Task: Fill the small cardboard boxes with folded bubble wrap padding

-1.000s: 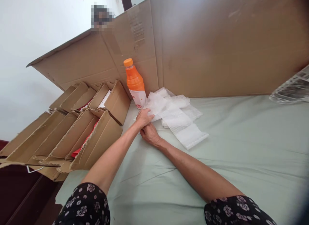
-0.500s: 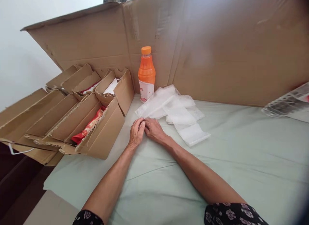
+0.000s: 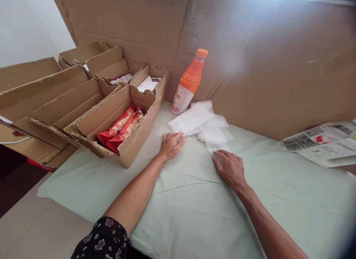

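My left hand (image 3: 172, 146) rests palm down on the green cloth, its fingers loosely apart beside the near edge of a clear bubble wrap piece (image 3: 190, 119). To the right, my right hand (image 3: 230, 168) has its thumb and fingers closed over the near end of another bubble wrap strip (image 3: 214, 135). The fingertips partly cover that end. Several bubble wrap pieces overlap in a loose pile between the hands and the cardboard wall. Just behind the pile stands an orange bottle (image 3: 191, 75) with a white label and orange cap.
Open cardboard boxes (image 3: 141, 136) line the left side. Red packets (image 3: 122, 129) lie in the nearest one, and a white item (image 3: 149, 83) sits in one behind. A tall cardboard panel (image 3: 267, 73) closes the back. Printed plastic packaging (image 3: 324, 144) lies at the right edge.
My hands were together at the pile's near edge and have now come apart. The right hand moved right onto a bubble wrap strip. The camera view has tilted and shifted.
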Motion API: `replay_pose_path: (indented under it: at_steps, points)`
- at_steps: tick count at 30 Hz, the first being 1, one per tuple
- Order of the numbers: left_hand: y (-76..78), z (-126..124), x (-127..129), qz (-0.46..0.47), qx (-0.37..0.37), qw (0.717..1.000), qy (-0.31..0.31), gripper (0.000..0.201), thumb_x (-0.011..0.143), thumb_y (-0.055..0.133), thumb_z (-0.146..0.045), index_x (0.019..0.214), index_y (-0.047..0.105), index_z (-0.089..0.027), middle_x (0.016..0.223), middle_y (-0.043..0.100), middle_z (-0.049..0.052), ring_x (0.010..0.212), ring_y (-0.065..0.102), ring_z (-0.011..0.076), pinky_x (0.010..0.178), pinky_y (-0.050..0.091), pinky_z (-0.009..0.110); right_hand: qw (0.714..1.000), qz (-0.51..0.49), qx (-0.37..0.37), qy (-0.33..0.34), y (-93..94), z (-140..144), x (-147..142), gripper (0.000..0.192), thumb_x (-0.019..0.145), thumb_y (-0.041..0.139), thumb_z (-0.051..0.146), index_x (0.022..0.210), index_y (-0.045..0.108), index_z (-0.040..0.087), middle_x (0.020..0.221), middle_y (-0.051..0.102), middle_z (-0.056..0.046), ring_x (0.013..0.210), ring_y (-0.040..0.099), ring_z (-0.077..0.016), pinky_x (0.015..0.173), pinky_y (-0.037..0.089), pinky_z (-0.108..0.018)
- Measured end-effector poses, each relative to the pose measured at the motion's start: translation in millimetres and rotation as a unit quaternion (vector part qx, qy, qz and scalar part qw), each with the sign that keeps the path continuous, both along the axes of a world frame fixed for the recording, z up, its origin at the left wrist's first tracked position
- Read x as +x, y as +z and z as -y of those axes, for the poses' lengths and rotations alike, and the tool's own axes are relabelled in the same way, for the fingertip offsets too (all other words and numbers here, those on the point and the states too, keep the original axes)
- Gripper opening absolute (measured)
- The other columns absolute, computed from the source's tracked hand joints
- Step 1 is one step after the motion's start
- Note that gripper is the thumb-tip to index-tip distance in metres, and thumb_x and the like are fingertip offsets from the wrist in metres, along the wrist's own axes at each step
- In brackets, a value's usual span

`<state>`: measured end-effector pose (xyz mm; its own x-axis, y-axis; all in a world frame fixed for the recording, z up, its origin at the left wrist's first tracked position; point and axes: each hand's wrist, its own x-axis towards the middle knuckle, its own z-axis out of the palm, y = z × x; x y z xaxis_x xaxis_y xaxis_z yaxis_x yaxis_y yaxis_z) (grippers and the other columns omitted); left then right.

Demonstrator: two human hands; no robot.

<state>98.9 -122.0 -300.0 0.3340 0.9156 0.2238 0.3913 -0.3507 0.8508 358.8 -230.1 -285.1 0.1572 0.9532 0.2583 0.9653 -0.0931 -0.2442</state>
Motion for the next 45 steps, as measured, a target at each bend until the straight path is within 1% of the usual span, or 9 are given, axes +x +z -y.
replay_pose_path:
  at_steps: [4, 9, 15, 19, 25, 28, 31, 37, 45]
  points:
    - [-2.2, -1.7, 0.7, 0.029, -0.001, 0.999, 0.013, 0.033, 0.097, 0.052, -0.033, 0.123, 0.069, -0.022, 0.115, 0.078, 0.005, 0.116, 0.067, 0.0222, 0.113, 0.041, 0.039, 0.998, -0.056, 0.011, -0.012, 13.8, -29.9, -21.7, 0.041, 0.091, 0.043, 0.038, 0.093, 0.077, 0.016, 0.105, 0.077, -0.018, 0.097, 0.07, -0.0336, 0.09, 0.049, -0.047]
    - [0.0, -1.0, -3.2, 0.074, 0.014, 0.992, 0.099, 0.039, 0.102, 0.042, -0.03, 0.133, 0.06, -0.016, 0.123, 0.073, 0.012, 0.117, 0.067, 0.022, 0.102, 0.051, 0.034, 0.983, -0.151, -0.044, 0.099, 32.2, -58.8, -73.6, 0.043, 0.091, 0.053, 0.052, 0.106, 0.078, 0.021, 0.108, 0.079, -0.007, 0.096, 0.073, -0.0251, 0.083, 0.056, -0.034]
    - [7.2, 4.1, -3.7, 0.094, 0.038, 0.975, 0.197, 0.04, 0.1, 0.043, -0.025, 0.134, 0.057, -0.011, 0.133, 0.063, 0.02, 0.131, 0.057, 0.0287, 0.114, 0.042, 0.044, 0.968, -0.21, -0.042, 0.129, 59.8, -50.7, -99.8, 0.042, 0.092, 0.051, 0.05, 0.102, 0.077, 0.019, 0.105, 0.078, -0.01, 0.096, 0.072, -0.0269, 0.09, 0.056, -0.042]
    - [25.0, 27.2, -4.3, 0.086, 0.046, 0.978, 0.184, 0.042, 0.087, 0.056, -0.016, 0.128, 0.061, -0.008, 0.134, 0.06, 0.025, 0.129, 0.056, 0.0364, 0.11, 0.043, 0.053, 0.956, -0.245, -0.033, 0.156, 77.7, -76.1, -118.6, 0.034, 0.082, 0.062, 0.04, 0.105, 0.076, 0.02, 0.113, 0.076, -0.011, 0.101, 0.071, -0.0277, 0.092, 0.056, -0.044]
    - [31.1, 136.4, -83.0, 0.075, 0.15, 0.982, 0.086, 0.024, 0.083, 0.057, -0.011, 0.099, 0.07, -0.023, 0.103, 0.069, 0.005, 0.1, 0.065, 0.0206, 0.096, 0.05, 0.036, 0.908, -0.354, -0.019, 0.225, 66.3, -147.7, -184.4, 0.047, 0.074, 0.065, 0.029, 0.12, 0.069, 0.02, 0.129, 0.07, -0.012, 0.116, 0.067, -0.0272, 0.099, 0.055, -0.046]
    - [10.7, 183.2, -138.7, 0.098, 0.144, 0.957, 0.233, 0.027, 0.09, 0.055, -0.016, 0.114, 0.066, -0.024, 0.114, 0.064, 0.006, 0.109, 0.061, 0.0214, 0.098, 0.049, 0.036, 0.875, -0.413, -0.028, 0.251, 52.8, -166.6, -212.1, 0.048, 0.069, 0.064, 0.024, 0.116, 0.067, 0.021, 0.123, 0.072, -0.009, 0.114, 0.067, -0.0248, 0.102, 0.053, -0.045]
    - [-7.8, 192.5, -171.0, 0.127, 0.062, 0.919, 0.368, 0.043, 0.093, 0.058, -0.025, 0.136, 0.054, -0.024, 0.136, 0.056, 0.011, 0.126, 0.055, 0.0261, 0.108, 0.045, 0.043, 0.854, -0.451, -0.029, 0.257, 44.3, -167.1, -225.7, 0.046, 0.067, 0.062, 0.025, 0.112, 0.065, 0.021, 0.117, 0.073, -0.007, 0.111, 0.066, -0.023, 0.101, 0.053, -0.043]
    - [-10.5, 168.5, -172.9, 0.22, -0.006, 0.916, 0.335, 0.066, 0.089, 0.065, -0.038, 0.148, 0.04, -0.021, 0.151, 0.047, 0.016, 0.135, 0.051, 0.0299, 0.116, 0.041, 0.049, 0.868, -0.447, -0.012, 0.216, 48.1, -94.1, -208.2, 0.031, 0.071, 0.064, 0.039, 0.096, 0.06, 0.02, 0.099, 0.071, -0.007, 0.094, 0.066, -0.0234, 0.086, 0.055, -0.04]
    - [-38.7, 235.6, -141.1, 0.149, -0.086, 0.935, 0.31, 0.05, 0.085, 0.07, -0.05, 0.122, 0.061, -0.018, 0.119, 0.065, 0.014, 0.122, 0.06, 0.035, 0.108, 0.049, 0.05, 0.934, -0.352, 0.061, -0.008, 12.9, 143.9, -131.6, 0.033, 0.084, 0.067, 0.053, 0.101, 0.067, 0.024, 0.1, 0.074, -0.008, 0.094, 0.069, -0.0269, 0.082, 0.057, -0.038]
